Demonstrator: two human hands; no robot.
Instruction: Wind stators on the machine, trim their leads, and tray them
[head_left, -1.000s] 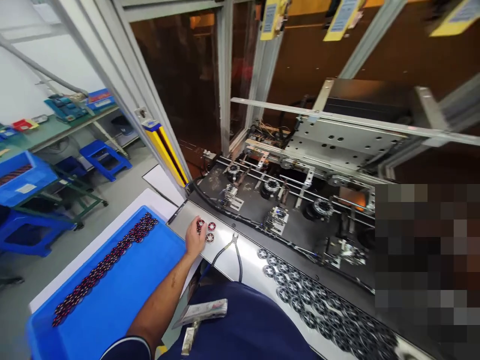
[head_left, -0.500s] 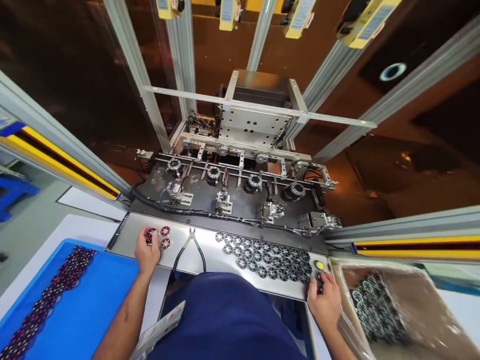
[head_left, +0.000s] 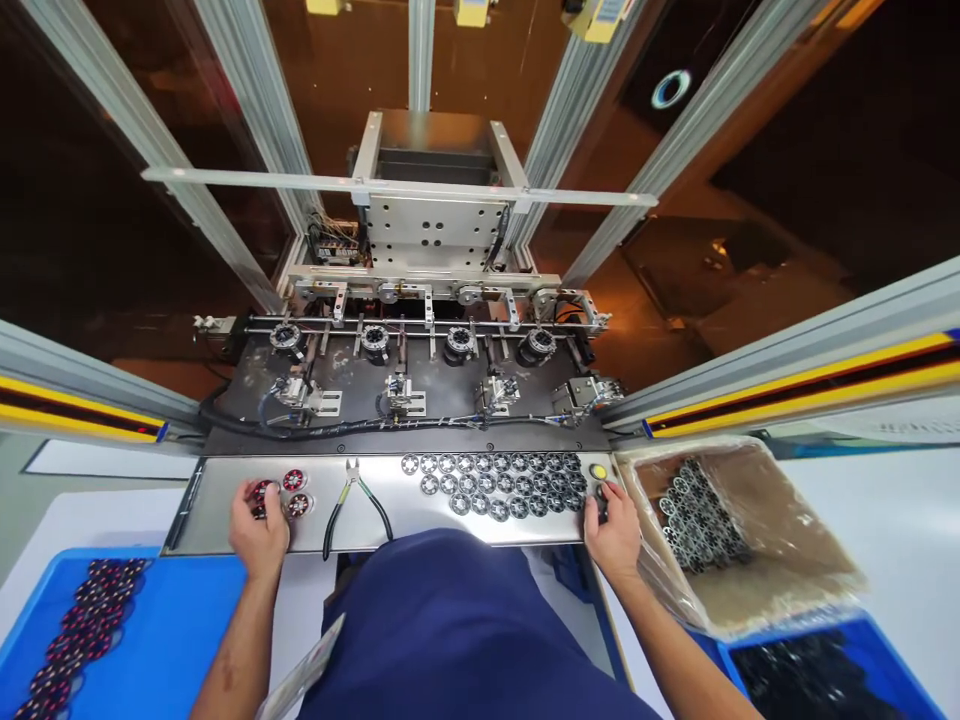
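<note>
My left hand (head_left: 259,532) rests at the left end of the steel ledge (head_left: 210,500), its fingers curled round red-and-black round parts (head_left: 264,492). Just right of it lie two more loose red-centred discs (head_left: 298,504). My right hand (head_left: 615,532) is at the ledge's right end, thumb and fingers closed about a dark knob-like button (head_left: 601,500), partly hidden by the fingers. A yellow button (head_left: 598,471) sits just beyond it. Several rows of black-and-silver spoked discs (head_left: 499,485) lie left of my right hand. Open-handled cutting pliers (head_left: 355,505) lie between the hands.
Behind the ledge stands a machine with several round fixtures (head_left: 459,345) and small clamps. A blue tray (head_left: 180,620) with red-and-black discs is at left. At right are a plastic-lined box (head_left: 795,570) of spoked discs and a blue bin (head_left: 896,650) of black pieces. Yellow-edged bars (head_left: 82,410) flank the machine.
The camera view has swung to the right and levelled, bringing the blue bin at right into view. Both hands keep about the same places on the ledge.
</note>
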